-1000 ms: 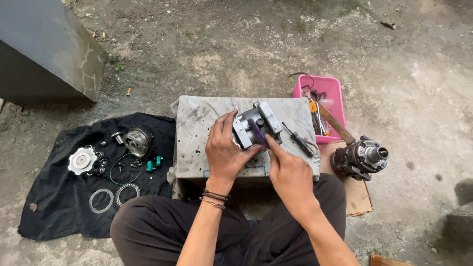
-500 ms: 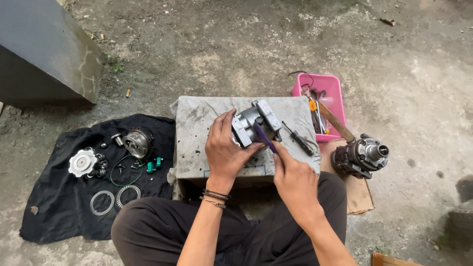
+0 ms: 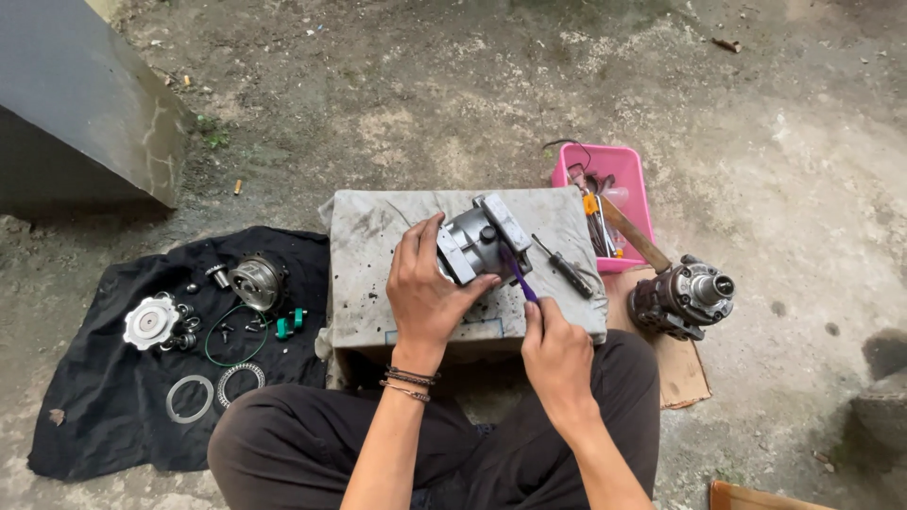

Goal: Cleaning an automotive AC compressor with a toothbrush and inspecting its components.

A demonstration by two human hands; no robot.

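Seated cross-legged on bare concrete floor (image 3: pixel 397 104), behind a low cloth-covered block surface (image 3: pixel 373 246). Left hand (image 3: pixel 425 288) clamped around grey cast-metal housing (image 3: pixel 477 241), fingers (image 3: pixel 408 247) wrapped over its left side, housing tilted on the surface near its middle. Right hand (image 3: pixel 557 354) clenched on purple-handled tool (image 3: pixel 518 274), tip touching housing's near-right face. Black-handled screwdriver (image 3: pixel 564 267) lying just right of housing. Pink plastic tray (image 3: pixel 631 184) of tools at far right edge. Round metal pump body (image 3: pixel 682 297) on cardboard, right. Black cloth (image 3: pixel 85 397) on floor, left, carrying silver disc (image 3: pixel 149 322), rings, green O-ring (image 3: pixel 231 335), small parts.
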